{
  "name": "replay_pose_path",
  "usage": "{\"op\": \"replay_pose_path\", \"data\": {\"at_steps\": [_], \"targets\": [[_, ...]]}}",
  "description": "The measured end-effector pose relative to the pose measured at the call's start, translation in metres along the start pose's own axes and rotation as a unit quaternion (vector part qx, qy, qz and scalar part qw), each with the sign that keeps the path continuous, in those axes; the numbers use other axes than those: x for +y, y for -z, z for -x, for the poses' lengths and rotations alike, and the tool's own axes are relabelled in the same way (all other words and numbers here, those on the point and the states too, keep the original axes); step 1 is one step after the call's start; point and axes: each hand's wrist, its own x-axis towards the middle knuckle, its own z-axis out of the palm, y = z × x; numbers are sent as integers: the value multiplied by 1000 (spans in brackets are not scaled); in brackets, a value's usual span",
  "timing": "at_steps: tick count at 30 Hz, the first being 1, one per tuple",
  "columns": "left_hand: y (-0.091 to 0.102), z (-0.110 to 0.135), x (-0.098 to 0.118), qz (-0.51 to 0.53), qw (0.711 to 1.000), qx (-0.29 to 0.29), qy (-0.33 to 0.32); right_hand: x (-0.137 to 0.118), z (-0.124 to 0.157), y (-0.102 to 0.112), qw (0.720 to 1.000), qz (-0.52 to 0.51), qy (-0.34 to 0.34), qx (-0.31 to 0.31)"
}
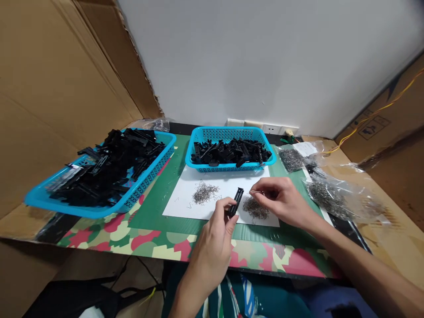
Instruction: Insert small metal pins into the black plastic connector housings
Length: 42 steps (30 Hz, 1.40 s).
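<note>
Between the fingers and thumb of my left hand (pixel 215 238) is a slim black plastic part (pixel 236 202), tilted with its slotted side up. My right hand (pixel 281 198) is pinched just to the right of it, above a pile of small metal springs (pixel 255 208). A thin wire piece, probably one of the springs, shows at its fingertips; its exact shape is too small to make out. A second pile of small metal pieces (pixel 204 192) lies on the white paper (pixel 179 198), left of my hands.
A blue basket (pixel 232 167) of black plastic parts stands behind the paper. Another, larger blue basket (pixel 132 201) heaped with similar parts is at the left. Clear bags of metal pieces (pixel 326 198) lie at the right. Cardboard (pixel 66 66) walls the left side.
</note>
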Motion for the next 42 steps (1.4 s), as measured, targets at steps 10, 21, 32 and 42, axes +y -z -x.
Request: {"op": "replay_pose_path", "data": {"at_steps": [10,21,32,42], "targets": [[-17,1,-6,-118,992,31,-43,16,-11,-13,979,201,6,-26],[-17,1,-6,-149,983,58,-88,11,-15,-18,968,241,15,-68],[-17,1,-6,-157,983,36,-90,12,-11,-28,943,326,51,-50],[-16,0,-6,-141,986,44,-81,6,-14,-26,916,378,65,-120]]}}
